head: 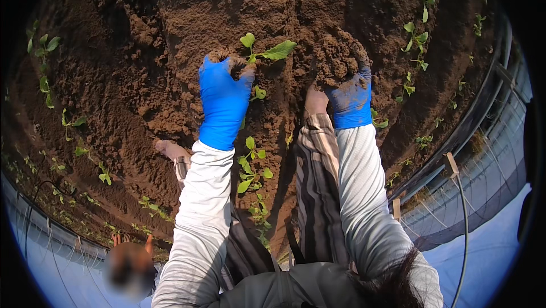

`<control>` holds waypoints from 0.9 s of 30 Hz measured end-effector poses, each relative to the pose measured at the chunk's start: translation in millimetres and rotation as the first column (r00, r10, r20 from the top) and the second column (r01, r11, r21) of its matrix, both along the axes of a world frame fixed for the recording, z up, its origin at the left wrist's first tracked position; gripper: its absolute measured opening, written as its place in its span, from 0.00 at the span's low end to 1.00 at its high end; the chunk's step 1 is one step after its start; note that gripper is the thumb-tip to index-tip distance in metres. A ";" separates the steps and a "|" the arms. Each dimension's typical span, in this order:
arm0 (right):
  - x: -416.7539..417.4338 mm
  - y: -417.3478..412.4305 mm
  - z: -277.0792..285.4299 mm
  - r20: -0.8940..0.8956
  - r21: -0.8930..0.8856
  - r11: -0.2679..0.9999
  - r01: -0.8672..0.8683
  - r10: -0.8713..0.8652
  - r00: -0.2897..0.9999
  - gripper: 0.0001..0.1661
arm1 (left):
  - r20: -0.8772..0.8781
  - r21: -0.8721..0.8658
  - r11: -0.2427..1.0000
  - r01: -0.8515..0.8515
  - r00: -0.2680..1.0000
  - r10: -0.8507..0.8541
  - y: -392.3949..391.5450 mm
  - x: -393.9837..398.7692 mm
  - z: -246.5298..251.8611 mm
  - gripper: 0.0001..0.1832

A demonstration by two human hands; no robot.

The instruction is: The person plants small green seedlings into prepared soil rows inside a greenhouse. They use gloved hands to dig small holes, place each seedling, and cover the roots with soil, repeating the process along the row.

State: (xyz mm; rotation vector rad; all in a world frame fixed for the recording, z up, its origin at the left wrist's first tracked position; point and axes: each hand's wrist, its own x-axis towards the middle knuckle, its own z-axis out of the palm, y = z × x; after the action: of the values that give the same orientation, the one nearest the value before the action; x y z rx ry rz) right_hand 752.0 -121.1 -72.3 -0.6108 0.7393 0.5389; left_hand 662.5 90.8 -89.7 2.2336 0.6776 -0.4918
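Observation:
My left hand (226,90), in a blue glove with soil on its fingers, reaches into the brown soil right beside a leafy green seedling (252,54). Its fingertips are buried or coated with soil, so whether they grip the seedling's base cannot be told. A big clump of loose moist soil (337,58) rests in my right hand (352,90), whose blue glove is smeared with dirt and whose fingers curl around the clump. A smaller seedling (259,93) stands just below and to the right of the left hand.
Behind my hands a row of seedlings (251,171) runs between my legs. Other seedling rows grow at left (44,84) and right (420,37). My bare feet stand in the soil. A plastic-sheeted wall with a hose (465,231) borders the right. Another person (130,267) is at lower left.

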 end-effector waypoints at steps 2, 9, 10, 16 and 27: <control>-13.8 -19.1 -18.1 -0.023 0.260 0.962 0.077 -0.073 0.997 0.26 | 0.031 -0.186 0.965 -0.184 0.981 0.193 4.4 -2.8 0.5 0.19; -16.1 -10.8 -22.4 -0.057 -0.245 0.952 -0.186 0.177 0.983 0.25 | -0.099 -0.508 0.706 -0.493 0.848 0.521 29.9 -27.7 -11.5 0.24; -18.8 -14.7 -33.7 -0.077 -0.212 0.966 -0.149 0.136 0.988 0.24 | -0.061 -0.486 0.735 -0.473 0.857 0.511 31.4 -29.7 -12.6 0.24; -22.6 22.0 -35.7 -0.050 -0.281 0.899 -0.335 0.335 0.941 0.23 | -0.091 -0.549 0.694 -0.466 0.859 0.504 42.6 -32.8 3.4 0.20; -32.7 110.9 -46.8 0.078 -0.689 0.629 -0.360 0.558 0.827 0.22 | -0.046 -0.545 0.728 -0.416 0.881 0.470 42.8 -33.9 3.4 0.12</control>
State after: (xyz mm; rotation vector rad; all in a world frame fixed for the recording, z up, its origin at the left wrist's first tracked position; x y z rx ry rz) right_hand 719.3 -10.2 -119.1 -1.5488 0.4659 0.6482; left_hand 628.7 133.6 -86.3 1.4791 0.8676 -0.2784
